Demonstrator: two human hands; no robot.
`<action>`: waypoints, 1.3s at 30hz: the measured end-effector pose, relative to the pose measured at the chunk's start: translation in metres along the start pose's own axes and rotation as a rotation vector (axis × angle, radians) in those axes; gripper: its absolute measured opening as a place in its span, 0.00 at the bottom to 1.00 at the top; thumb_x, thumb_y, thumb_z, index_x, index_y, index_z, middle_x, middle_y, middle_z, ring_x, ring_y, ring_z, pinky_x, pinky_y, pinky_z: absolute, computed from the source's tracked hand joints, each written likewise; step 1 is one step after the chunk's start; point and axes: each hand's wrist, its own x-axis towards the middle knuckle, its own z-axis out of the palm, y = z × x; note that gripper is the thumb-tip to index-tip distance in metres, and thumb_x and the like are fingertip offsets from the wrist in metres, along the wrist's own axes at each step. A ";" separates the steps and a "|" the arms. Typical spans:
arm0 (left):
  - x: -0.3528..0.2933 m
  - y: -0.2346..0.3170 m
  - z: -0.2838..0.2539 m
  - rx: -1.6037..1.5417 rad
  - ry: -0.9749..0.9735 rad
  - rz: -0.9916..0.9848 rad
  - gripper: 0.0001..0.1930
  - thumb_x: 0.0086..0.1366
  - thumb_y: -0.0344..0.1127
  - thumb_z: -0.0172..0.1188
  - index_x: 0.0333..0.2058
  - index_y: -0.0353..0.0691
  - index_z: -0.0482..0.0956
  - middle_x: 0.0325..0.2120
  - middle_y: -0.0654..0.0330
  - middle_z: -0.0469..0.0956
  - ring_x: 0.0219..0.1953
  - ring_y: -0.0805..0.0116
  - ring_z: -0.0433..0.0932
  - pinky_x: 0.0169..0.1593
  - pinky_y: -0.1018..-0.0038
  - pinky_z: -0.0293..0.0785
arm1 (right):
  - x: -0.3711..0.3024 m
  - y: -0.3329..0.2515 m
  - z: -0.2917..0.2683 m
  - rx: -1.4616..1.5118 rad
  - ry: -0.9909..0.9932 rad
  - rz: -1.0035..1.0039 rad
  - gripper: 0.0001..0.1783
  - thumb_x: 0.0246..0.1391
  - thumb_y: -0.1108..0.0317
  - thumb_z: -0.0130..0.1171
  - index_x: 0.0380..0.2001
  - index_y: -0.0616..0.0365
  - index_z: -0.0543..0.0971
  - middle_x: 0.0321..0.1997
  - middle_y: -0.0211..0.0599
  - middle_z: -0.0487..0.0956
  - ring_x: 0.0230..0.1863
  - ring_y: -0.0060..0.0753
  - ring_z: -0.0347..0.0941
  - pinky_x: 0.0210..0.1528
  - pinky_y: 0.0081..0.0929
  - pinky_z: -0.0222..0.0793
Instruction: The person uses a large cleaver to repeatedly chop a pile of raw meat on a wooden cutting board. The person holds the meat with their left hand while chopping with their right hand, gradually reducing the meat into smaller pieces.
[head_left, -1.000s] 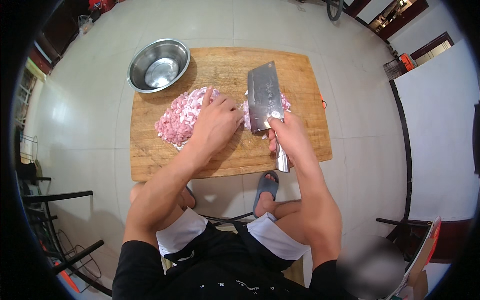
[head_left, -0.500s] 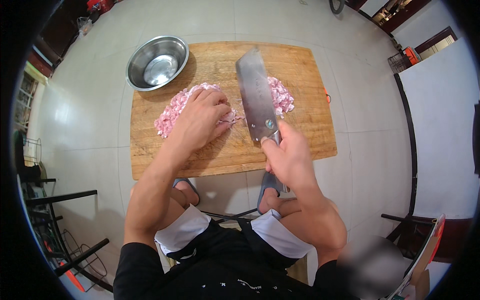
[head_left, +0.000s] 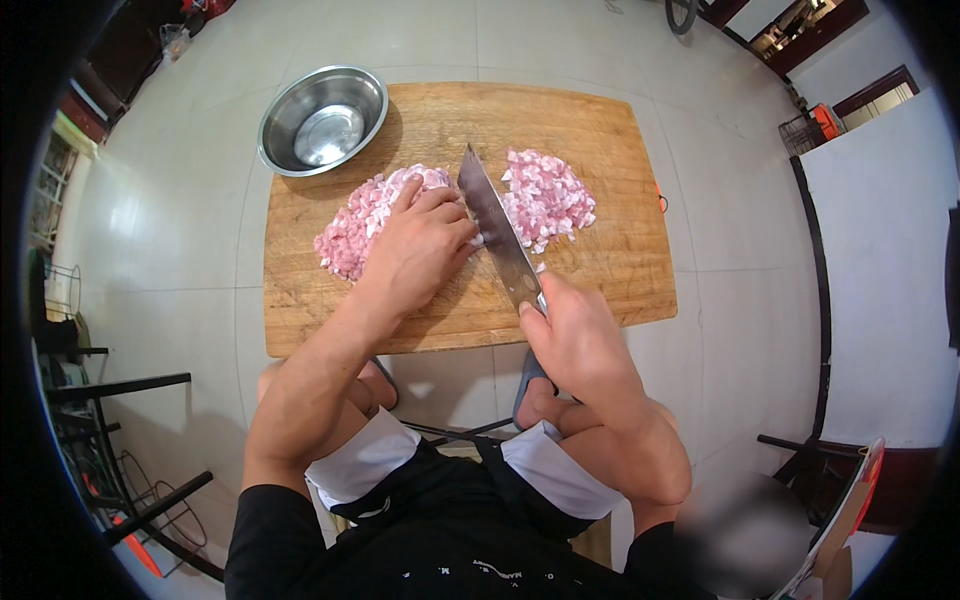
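Note:
A thick wooden chopping board (head_left: 610, 285) carries two piles of diced pink and white meat. My left hand (head_left: 420, 245) presses down on the right edge of the left meat pile (head_left: 352, 228), its fingers bent over it and the fingertips partly hidden. In my right hand (head_left: 578, 335) is the handle of a cleaver (head_left: 498, 228). The blade slants up and left, edge toward the board, close beside my left fingertips. To the right of the blade lies the other meat pile (head_left: 552, 195), with loose bits around it.
A steel bowl (head_left: 290, 115) sits on the board's far left corner. Slippered feet (head_left: 535, 385) are below the near edge. Black metal bars (head_left: 120, 387) stand at the left, a white panel (head_left: 890, 280) at the right. Pale floor tiles surround the board.
The cleaver has turned from showing its broad side to standing nearly on edge, and has shifted left toward my left hand. More of the right meat pile shows. My left hand has moved slightly right.

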 end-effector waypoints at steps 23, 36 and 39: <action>-0.004 -0.002 0.010 -0.033 -0.039 0.042 0.08 0.65 0.34 0.72 0.42 0.45 0.90 0.42 0.63 0.85 0.54 0.60 0.84 0.78 0.45 0.62 | 0.083 0.029 0.018 0.337 -0.052 0.161 0.14 0.66 0.68 0.58 0.37 0.73 0.80 0.28 0.57 0.84 0.23 0.50 0.86 0.31 0.49 0.81; -0.009 0.010 0.007 -0.010 0.045 -0.019 0.10 0.65 0.40 0.76 0.41 0.45 0.89 0.44 0.62 0.87 0.55 0.59 0.84 0.77 0.48 0.66 | 0.013 0.016 -0.008 -0.042 0.053 0.001 0.13 0.69 0.66 0.61 0.36 0.68 0.77 0.23 0.55 0.80 0.24 0.55 0.82 0.31 0.50 0.75; -0.011 0.009 0.011 -0.007 0.096 0.013 0.08 0.64 0.39 0.76 0.38 0.45 0.88 0.43 0.64 0.87 0.55 0.61 0.84 0.76 0.49 0.67 | 0.000 0.000 -0.016 -0.072 -0.066 0.006 0.15 0.70 0.65 0.59 0.36 0.70 0.78 0.32 0.69 0.83 0.37 0.78 0.81 0.43 0.65 0.77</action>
